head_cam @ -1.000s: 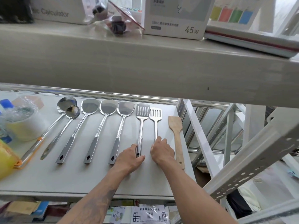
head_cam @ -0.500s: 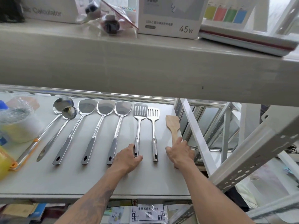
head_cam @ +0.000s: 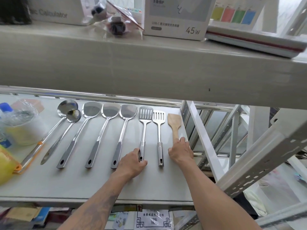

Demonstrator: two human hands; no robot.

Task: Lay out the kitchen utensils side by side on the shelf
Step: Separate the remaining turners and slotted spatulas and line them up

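Several utensils lie in a row on the grey shelf [head_cam: 66, 185]: two ladles [head_cam: 66, 107] [head_cam: 74, 114], three solid steel turners [head_cam: 92, 109] [head_cam: 110, 110] [head_cam: 128, 111], a slotted turner [head_cam: 145, 112], a smaller slotted turner [head_cam: 159, 116] and a wooden spatula [head_cam: 174, 121] at the right end. My left hand [head_cam: 132, 163] rests at the handle end of the slotted turner, fingers curled around it. My right hand [head_cam: 180, 151] covers the wooden spatula's handle, which is hidden beneath it. The smaller slotted turner lies untouched between my hands.
A wrapped roll of tape [head_cam: 21, 128], a blue-capped bottle [head_cam: 5, 108] and a yellow object [head_cam: 5, 165] crowd the shelf's left end. The upper shelf [head_cam: 149, 67] overhangs close above, holding boxes. A white diagonal brace [head_cam: 204, 140] and frame stand right of the spatula.
My right hand has left the smaller slotted turner and moved right onto the wooden spatula's handle. My left hand has stayed on the slotted turner's handle.
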